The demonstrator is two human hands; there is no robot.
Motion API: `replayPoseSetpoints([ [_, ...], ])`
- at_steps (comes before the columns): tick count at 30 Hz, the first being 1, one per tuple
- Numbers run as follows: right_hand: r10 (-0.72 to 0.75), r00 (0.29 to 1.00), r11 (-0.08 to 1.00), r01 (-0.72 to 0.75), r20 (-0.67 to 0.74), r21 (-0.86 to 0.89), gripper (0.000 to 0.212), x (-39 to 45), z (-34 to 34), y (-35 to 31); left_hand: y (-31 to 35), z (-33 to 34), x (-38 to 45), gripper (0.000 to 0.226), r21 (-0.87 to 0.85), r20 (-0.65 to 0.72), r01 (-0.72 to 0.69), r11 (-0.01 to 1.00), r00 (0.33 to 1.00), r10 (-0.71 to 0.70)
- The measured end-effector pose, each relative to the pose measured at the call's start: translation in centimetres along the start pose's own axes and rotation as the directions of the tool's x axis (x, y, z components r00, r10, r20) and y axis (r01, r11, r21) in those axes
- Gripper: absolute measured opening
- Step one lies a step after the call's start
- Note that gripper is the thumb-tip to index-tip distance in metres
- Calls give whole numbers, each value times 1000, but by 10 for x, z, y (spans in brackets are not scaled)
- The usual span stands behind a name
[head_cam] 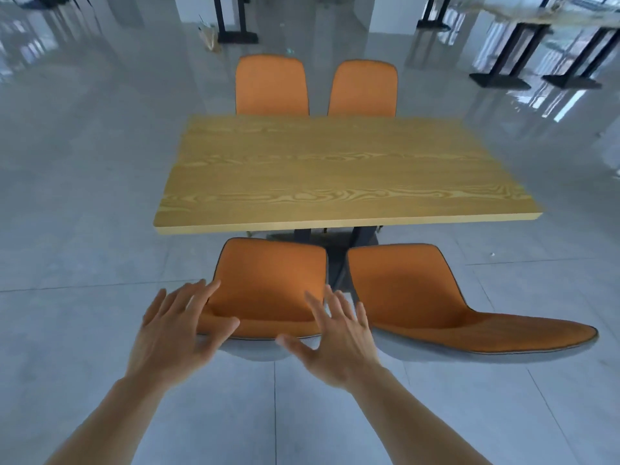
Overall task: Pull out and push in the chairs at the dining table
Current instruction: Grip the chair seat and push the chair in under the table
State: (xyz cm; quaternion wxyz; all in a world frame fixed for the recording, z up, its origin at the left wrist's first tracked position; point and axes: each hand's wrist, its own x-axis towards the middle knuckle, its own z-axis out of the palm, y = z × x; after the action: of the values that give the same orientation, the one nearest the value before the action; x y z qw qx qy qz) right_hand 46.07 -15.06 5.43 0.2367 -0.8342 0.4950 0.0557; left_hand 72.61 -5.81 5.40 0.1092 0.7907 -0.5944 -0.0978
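A wooden dining table [335, 169] stands in front of me. Two orange chairs stand pulled out on my side, the near left chair [268, 280] and the near right chair [412, 293]. Two more orange chairs, the far left chair [271, 85] and the far right chair [364, 90], are tucked in at the far side. My left hand [174, 333] hovers open at the left end of the near left chair's backrest. My right hand [335, 344] hovers open at its right end. Neither hand grips the backrest.
Glossy grey tiled floor [84, 196] surrounds the table. Black table bases [500, 78] stand at the back right, and another black base [238, 35] at the back centre. A small bag-like object [209, 36] sits on the floor beside that base.
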Motion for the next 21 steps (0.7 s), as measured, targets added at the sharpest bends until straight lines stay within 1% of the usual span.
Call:
replayPoseSetpoints([
  [3,14,999,999,-16,46,43,105,21,20,-44,-43,6,4,96,1,79,-44,999,996,44],
  [5,38,994,997,-44,100,56,105,34,32,-59,-59,13,10,101,-3,157,-64,998,986,63],
  [7,66,991,996,-72,114,49,104,41,42,-65,-69,20,16,103,-33,201,-60,998,977,66],
  [10,79,994,997,-79,81,5,106,44,51,-64,-76,25,21,101,-32,200,-95,995,975,99],
  [12,55,995,998,-53,81,-25,109,41,52,-62,-77,27,20,103,-22,189,-118,993,975,121],
  [18,10,998,999,-7,69,-38,108,46,41,-48,-56,28,25,103,-3,114,-86,996,990,86],
  [21,-9,997,998,14,80,-58,112,40,39,-29,-39,36,14,94,5,85,-91,996,992,91],
])
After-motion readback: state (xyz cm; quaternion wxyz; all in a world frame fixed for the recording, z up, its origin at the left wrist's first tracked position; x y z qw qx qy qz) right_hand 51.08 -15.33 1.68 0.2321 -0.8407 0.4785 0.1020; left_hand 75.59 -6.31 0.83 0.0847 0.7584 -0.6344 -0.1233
